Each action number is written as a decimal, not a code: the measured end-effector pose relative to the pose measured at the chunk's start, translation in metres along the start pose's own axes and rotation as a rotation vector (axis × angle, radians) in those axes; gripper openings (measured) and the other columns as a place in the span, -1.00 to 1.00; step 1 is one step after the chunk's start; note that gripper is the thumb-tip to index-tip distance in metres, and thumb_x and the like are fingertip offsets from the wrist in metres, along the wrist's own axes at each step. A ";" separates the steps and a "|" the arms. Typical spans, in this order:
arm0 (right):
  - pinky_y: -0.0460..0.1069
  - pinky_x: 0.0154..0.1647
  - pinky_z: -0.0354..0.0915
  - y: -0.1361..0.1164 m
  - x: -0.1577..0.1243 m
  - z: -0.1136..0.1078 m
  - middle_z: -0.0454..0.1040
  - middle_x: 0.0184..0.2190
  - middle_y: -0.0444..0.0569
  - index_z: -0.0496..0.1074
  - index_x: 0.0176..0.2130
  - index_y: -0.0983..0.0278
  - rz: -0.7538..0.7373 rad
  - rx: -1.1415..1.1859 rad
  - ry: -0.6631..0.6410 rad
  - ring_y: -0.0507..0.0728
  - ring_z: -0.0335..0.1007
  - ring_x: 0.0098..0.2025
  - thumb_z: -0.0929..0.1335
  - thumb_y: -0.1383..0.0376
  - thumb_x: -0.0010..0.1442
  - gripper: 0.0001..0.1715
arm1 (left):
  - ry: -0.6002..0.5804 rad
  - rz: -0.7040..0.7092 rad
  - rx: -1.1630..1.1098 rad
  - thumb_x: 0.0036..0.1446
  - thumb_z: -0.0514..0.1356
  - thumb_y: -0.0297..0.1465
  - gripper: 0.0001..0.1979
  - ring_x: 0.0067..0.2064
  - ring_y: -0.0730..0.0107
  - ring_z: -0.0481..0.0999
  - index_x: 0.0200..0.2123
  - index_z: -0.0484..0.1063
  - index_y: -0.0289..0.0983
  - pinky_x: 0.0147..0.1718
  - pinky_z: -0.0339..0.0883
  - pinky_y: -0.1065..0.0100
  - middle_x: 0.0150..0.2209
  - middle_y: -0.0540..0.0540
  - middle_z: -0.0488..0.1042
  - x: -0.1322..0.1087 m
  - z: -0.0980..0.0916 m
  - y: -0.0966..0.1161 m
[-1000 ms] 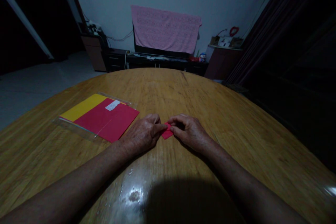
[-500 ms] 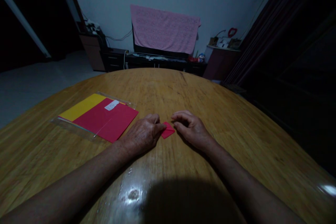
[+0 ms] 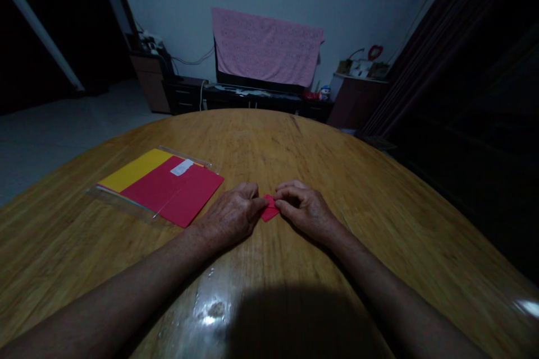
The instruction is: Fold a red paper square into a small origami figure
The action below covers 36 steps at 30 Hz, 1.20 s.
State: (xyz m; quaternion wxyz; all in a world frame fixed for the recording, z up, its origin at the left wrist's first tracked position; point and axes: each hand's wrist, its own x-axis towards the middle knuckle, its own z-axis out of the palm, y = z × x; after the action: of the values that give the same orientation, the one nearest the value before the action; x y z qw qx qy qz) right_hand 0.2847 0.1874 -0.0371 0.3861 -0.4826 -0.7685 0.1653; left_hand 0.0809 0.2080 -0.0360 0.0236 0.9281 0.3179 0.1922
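Observation:
A small folded piece of red paper [image 3: 268, 210] lies on the round wooden table [image 3: 295, 146] between my two hands. My left hand [image 3: 229, 215] rests curled on the table with its fingertips pinching the paper's left edge. From the other side my right hand [image 3: 305, 208] has its fingers bent down onto the paper's right edge. Most of the paper is hidden under the fingers.
To the left lies a clear plastic sleeve with red and yellow paper sheets [image 3: 162, 185]. Beyond the table stand a pink cloth over a screen [image 3: 266, 47], a low dark cabinet [image 3: 252, 98] and a side cabinet [image 3: 357, 95]. Dark curtains hang at the right.
My right hand had drawn a little away from the red paper half a second ago; now it is back on it. My left hand has hardly moved.

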 end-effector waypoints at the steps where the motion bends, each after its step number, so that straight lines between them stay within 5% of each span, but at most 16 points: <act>1: 0.04 -0.12 0.34 0.001 0.000 0.000 0.49 -0.24 0.00 0.51 -0.37 0.24 -0.002 0.000 0.010 0.11 0.44 -0.18 0.38 0.41 0.10 -0.91 | 0.005 0.001 0.007 0.31 -0.02 -0.38 -0.70 -0.30 0.33 0.35 -0.22 0.51 -0.26 -0.38 0.23 0.34 -0.35 -0.12 0.35 0.000 0.000 0.000; 19: 0.07 -0.10 0.34 -0.001 -0.001 0.002 0.51 -0.23 0.02 0.53 -0.41 0.24 0.014 -0.015 0.017 0.13 0.45 -0.17 0.39 0.39 0.11 -0.90 | 0.119 0.051 0.019 0.32 -0.04 -0.38 -0.71 -0.32 0.33 0.34 -0.19 0.49 -0.28 -0.39 0.27 0.32 -0.35 -0.13 0.36 -0.004 0.007 -0.002; 36: 0.08 -0.08 0.33 0.001 -0.001 0.003 0.52 -0.22 0.02 0.51 -0.41 0.24 0.018 -0.038 0.002 0.14 0.45 -0.15 0.39 0.40 0.11 -0.90 | 0.051 0.012 -0.007 0.31 -0.02 -0.38 -0.70 -0.28 0.31 0.38 -0.19 0.52 -0.27 -0.35 0.30 0.31 -0.33 -0.14 0.38 -0.001 0.002 0.000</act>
State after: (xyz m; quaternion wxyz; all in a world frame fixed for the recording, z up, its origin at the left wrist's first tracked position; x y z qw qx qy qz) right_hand 0.2831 0.1875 -0.0394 0.3762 -0.4970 -0.7667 0.1535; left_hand 0.0808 0.2073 -0.0385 0.0176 0.9248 0.3119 0.2170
